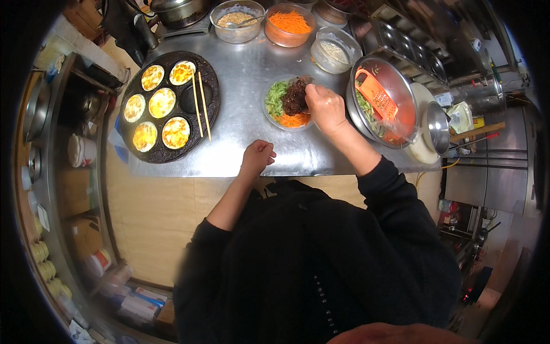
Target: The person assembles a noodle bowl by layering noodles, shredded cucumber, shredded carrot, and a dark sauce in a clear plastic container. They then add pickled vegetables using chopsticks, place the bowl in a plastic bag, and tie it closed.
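A clear round bowl (271,121) on the steel table holds green cucumber shreds (276,98), orange carrot shreds (292,120) and a clump of dark brown shredded food (295,97), possibly wood ear. My right hand (325,109) reaches over the bowl's right side, its fingers closed against the dark shreds; the fingertips are partly hidden. Loosely curled, my left hand (258,156) rests at the table's front edge, below the bowl, and nothing shows in it.
On the left stands a dark round pan (129,123) with several egg cakes and a pair of chopsticks (201,106) across it. Behind are bowls of chopped nuts (232,20), carrot shreds (291,23) and pale bits (334,53). A steel basin (404,86) holds an orange grater (376,94).
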A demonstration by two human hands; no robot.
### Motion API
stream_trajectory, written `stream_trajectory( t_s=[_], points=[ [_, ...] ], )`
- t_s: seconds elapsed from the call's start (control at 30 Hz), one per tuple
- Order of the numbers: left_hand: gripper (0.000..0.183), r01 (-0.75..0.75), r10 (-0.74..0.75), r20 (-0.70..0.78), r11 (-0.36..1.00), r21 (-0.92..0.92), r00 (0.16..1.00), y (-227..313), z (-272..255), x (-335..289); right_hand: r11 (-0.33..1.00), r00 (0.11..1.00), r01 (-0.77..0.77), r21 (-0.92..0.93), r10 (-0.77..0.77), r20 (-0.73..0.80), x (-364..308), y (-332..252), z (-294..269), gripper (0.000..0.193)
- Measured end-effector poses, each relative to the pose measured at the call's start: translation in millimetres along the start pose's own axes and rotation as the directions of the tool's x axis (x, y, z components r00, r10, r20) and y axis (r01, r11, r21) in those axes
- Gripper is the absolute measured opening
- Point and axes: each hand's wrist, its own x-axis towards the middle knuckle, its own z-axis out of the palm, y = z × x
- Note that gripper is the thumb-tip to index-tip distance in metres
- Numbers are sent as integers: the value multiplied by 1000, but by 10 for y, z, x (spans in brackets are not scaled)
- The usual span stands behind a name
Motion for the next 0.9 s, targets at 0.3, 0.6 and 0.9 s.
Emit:
stream_trajectory(
  t_s=[0.3,0.6,0.9],
  points=[
    [18,0,-1,44,1000,22,999,32,56,35,999,998,34,17,-33,-47,15,14,-4,8],
    [19,-3,2,73,1000,19,997,57,104,104,999,999,37,-25,-37,-30,64,96,-67,9],
    [21,-45,40,106,998,44,994,77,136,197,1000,995,19,-1,-19,-100,95,193,-68,14]
  ],
)
